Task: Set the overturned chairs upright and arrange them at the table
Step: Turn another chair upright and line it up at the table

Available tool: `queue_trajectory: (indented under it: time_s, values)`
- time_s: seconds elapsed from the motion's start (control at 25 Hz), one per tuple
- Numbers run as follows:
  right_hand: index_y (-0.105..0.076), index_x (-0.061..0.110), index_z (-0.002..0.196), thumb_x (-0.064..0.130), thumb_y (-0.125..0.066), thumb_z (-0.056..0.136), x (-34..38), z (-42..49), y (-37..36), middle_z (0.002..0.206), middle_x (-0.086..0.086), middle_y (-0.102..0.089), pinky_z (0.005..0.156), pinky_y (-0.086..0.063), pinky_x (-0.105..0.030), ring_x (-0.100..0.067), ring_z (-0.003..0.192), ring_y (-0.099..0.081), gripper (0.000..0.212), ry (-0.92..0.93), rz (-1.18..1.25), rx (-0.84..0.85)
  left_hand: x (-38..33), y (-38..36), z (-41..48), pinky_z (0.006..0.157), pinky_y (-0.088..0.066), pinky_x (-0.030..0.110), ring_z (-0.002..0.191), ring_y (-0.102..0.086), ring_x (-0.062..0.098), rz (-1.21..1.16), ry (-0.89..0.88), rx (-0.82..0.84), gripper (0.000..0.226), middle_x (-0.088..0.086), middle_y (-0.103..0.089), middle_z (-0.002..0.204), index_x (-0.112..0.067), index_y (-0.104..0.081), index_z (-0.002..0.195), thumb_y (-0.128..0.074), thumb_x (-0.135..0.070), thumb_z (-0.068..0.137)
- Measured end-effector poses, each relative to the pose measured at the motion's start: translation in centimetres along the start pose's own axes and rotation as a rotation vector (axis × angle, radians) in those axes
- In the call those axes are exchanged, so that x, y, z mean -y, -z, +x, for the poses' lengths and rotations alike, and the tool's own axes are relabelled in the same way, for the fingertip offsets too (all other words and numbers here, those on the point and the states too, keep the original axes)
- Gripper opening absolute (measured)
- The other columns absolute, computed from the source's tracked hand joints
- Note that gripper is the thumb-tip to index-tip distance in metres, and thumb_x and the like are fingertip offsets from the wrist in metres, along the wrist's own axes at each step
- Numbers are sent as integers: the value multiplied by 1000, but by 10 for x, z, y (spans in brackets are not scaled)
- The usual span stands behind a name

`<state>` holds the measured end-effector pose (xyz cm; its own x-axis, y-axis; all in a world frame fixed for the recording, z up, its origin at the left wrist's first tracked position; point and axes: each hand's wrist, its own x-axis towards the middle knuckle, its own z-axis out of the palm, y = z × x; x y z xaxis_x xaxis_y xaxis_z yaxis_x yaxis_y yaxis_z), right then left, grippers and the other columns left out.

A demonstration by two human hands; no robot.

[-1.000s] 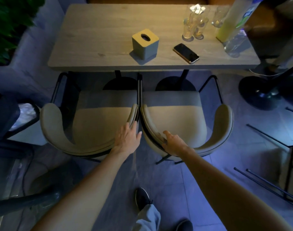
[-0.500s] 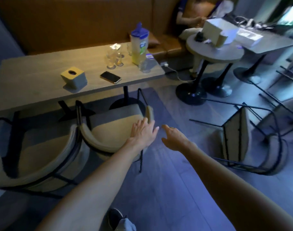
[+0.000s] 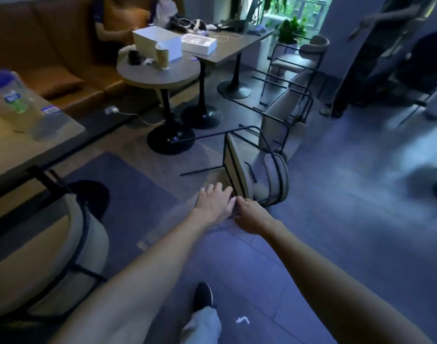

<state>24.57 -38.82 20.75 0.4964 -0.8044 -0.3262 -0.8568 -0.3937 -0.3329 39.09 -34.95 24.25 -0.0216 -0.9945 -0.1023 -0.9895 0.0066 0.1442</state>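
1. Since half a second ago the view has swung right and forward. The nearer overturned chair (image 3: 257,170) now lies dead ahead, and both hands have left the upright chair (image 3: 83,234), which now sits well to the left of the fallen one and nearer the person.
2. A dark shoe (image 3: 203,294) steps toward the overturned chair, with a paper scrap (image 3: 242,320) on the floor beside it.
3. The left hand (image 3: 216,202) is spread flat and empty, its fingertips at the lower edge of the chair's seat. The right hand (image 3: 252,214) lies almost against it, loosely bent. I cannot tell whether its fingers have reached the black frame.
4. The chair lies on its side just beyond the hands, with its seat on edge. Its long axis runs across the reach: legs point left, the curved back right. The left hand looks nearer the seat, the right nearer the back.
5. A second overturned chair (image 3: 282,112) lies just behind it.
6. The round table (image 3: 160,73) stands beyond the chair's legs, and the rectangular table (image 3: 38,135) is far left of them.
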Motion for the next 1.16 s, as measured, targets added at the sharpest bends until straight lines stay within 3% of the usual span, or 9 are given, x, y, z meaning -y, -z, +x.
queue_trajectory:
  time_s: [0.32, 0.44, 0.64, 0.8, 1.04, 1.16]
  values:
    - [-43, 14, 126, 30, -51, 79, -208, 54, 68, 125, -17, -57, 92, -48, -51, -41, 114, -54, 51, -263, 99, 14, -132, -32, 209, 95, -40, 46, 119, -50, 35, 102, -303, 151, 41, 14, -52, 129, -17, -52, 124, -39, -48, 101]
    - [-39, 11, 136, 31, -54, 87, -276, 75, 104, 131, -20, -53, 97, -45, -50, -41, 120, -50, 55, -335, 141, -13, -171, -32, 288, 93, -43, 47, 118, -51, 37, 146, -415, 197, 43, 15, -53, 129, -16, -50, 129, -38, -46, 101]
    - [-31, 11, 147, 31, -58, 92, -378, 123, 139, 138, -21, -49, 100, -43, -47, -38, 126, -47, 65, -398, 191, -11, -228, -47, 396, 95, -42, 49, 120, -49, 38, 241, -492, 287, 44, 17, -50, 133, -15, -46, 136, -42, -41, 100]
    - [-26, 8, 151, 32, -58, 94, -453, 189, 137, 147, -20, -43, 107, -39, -45, -36, 133, -42, 70, -367, 237, 82, -261, -86, 469, 96, -40, 49, 120, -48, 39, 323, -475, 363, 46, 18, -48, 134, -14, -44, 138, -47, -37, 98]
    - [-25, 7, 151, 31, -60, 94, -535, 304, 110, 147, -20, -44, 105, -41, -42, -35, 133, -43, 71, -281, 281, 176, -280, -157, 581, 101, -34, 49, 125, -43, 38, 375, -172, 422, 44, 15, -45, 137, -19, -44, 138, -52, -25, 96]
    - [-26, 9, 151, 34, -65, 91, -567, 362, 70, 144, -19, -46, 101, -43, -43, -36, 129, -47, 75, -268, 297, 222, -274, -205, 637, 102, -33, 48, 130, -37, 38, 473, -151, 454, 45, 14, -40, 142, -20, -44, 139, -54, -27, 95]
